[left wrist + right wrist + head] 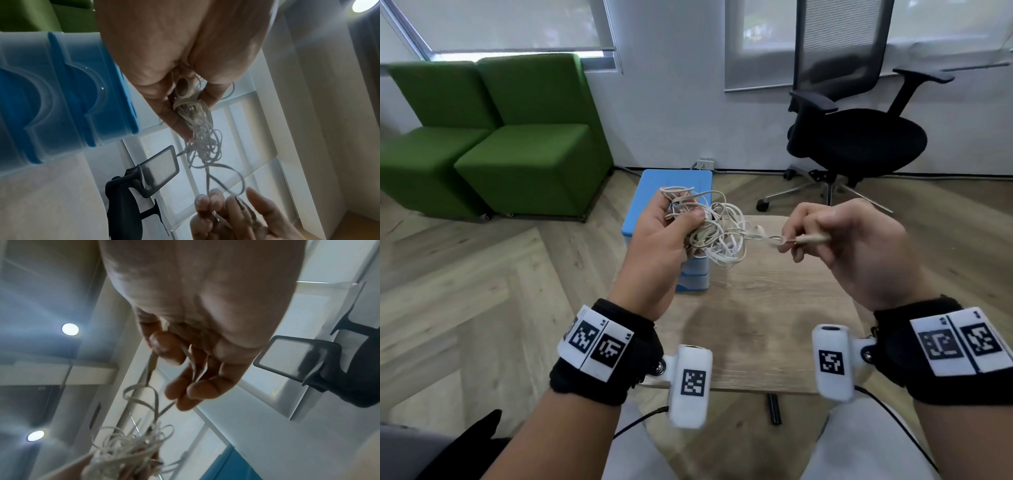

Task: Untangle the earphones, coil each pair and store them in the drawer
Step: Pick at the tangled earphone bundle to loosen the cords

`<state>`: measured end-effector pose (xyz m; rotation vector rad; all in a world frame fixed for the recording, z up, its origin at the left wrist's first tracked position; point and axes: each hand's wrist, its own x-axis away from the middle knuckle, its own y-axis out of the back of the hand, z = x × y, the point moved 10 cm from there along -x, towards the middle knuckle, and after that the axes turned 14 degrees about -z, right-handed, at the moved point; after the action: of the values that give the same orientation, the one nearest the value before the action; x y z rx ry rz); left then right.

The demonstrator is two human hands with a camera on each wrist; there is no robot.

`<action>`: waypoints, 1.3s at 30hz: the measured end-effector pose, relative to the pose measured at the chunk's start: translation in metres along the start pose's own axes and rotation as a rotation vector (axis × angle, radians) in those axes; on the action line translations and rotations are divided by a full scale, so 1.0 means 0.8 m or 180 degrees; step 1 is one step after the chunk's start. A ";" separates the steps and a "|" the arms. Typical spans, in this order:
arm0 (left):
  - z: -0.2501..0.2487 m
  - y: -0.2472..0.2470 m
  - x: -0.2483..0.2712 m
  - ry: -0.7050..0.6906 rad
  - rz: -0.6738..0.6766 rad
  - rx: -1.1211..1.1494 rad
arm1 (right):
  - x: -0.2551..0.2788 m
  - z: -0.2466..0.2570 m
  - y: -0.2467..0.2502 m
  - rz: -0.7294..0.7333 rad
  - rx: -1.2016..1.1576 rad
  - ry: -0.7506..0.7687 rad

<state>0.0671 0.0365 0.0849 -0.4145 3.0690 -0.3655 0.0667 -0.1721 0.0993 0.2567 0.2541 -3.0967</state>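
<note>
1. Head view: left hand [666,236] clenched round tangled earphones [717,236], centre of frame, held in the air above wooden table [774,308]. Right hand [859,246] right of centre, pinching a loose cable end with a beige plug [813,238] drawn out of the knot. Blue drawer unit [676,181] just behind the left hand, drawers apparently closed. Green seats [517,137] upper left, black office chair [859,137] upper right.
2. Left wrist view: thumb and fingers wrapped round the bundle, earbud piece [185,91] wedged at centre; cables trailing down to the right hand's fingertips [213,199] at lower centre. Drawer unit at left edge.
3. Right wrist view: fingers [185,389] curled on a flat cable strand, mid-frame; knot at lower left, gripped by the other hand.
4. Step in hand, by judgement: untangling, early; nothing coiled, nothing stored.
5. Next move likely calls for feeding the pinched end back through loops with the bundle held loosely; hard pulling would risk tightening the knot.
</note>
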 end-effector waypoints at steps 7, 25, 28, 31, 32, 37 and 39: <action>-0.002 0.000 0.002 -0.0004 0.0043 0.0044 | -0.008 -0.006 0.013 -0.0352 0.0720 0.0641; -0.005 -0.016 0.010 -0.0080 0.0143 -0.0054 | -0.002 -0.001 -0.024 -0.0321 0.0486 0.0590; -0.011 -0.018 0.009 -0.0284 0.0199 -0.0240 | -0.007 0.004 -0.026 -0.0339 0.0603 0.0490; -0.018 -0.023 0.010 -0.0491 0.0277 -0.0404 | -0.015 0.010 -0.029 -0.0265 0.0925 0.0382; -0.020 -0.026 0.011 -0.0555 0.0322 -0.0447 | -0.017 0.009 -0.030 -0.0223 0.1114 0.0370; -0.021 -0.034 0.014 -0.0730 0.0471 -0.0645 | -0.019 -0.001 -0.041 -0.0011 0.1481 0.0349; -0.019 -0.033 0.015 -0.0761 0.0516 -0.0723 | -0.021 -0.002 -0.033 -0.0035 0.1266 0.0165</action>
<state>0.0612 0.0119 0.1064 -0.1945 2.8886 0.0368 0.0829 -0.1458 0.1046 0.3426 -0.3661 -3.1258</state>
